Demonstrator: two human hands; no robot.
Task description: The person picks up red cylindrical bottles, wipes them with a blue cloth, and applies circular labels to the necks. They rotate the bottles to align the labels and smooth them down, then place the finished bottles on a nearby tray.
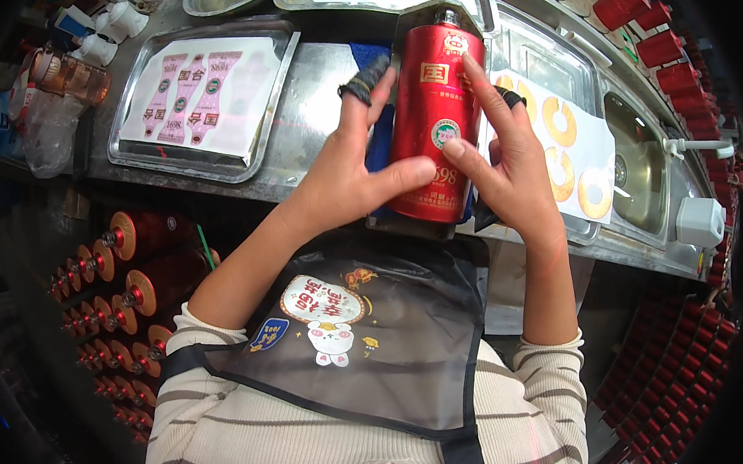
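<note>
A glossy red bottle point(427, 86) with gold and white print and a clear-topped neck lies in a narrow cradle point(414, 228), its neck pointing away from me. On its left side is my left hand point(355, 150), fingers stretched up along the bottle and thumb laid across its lower front. From the right, my right hand point(508, 159) reaches over with index finger and thumb spread on the bottle's face, the thumb beside a round green-and-white mark. Dark finger covers wrap a finger of each hand. Both hands touch the bottle without wrapping round it.
A metal tray point(261, 161) with a sheet of pink labels sits left. Right, a white sheet point(602, 152) carries gold ring-shaped stickers, beside a sink point(639, 163) and white jug point(700, 221). Red bottles point(154, 231) are stacked below left, more point(669, 378) below right.
</note>
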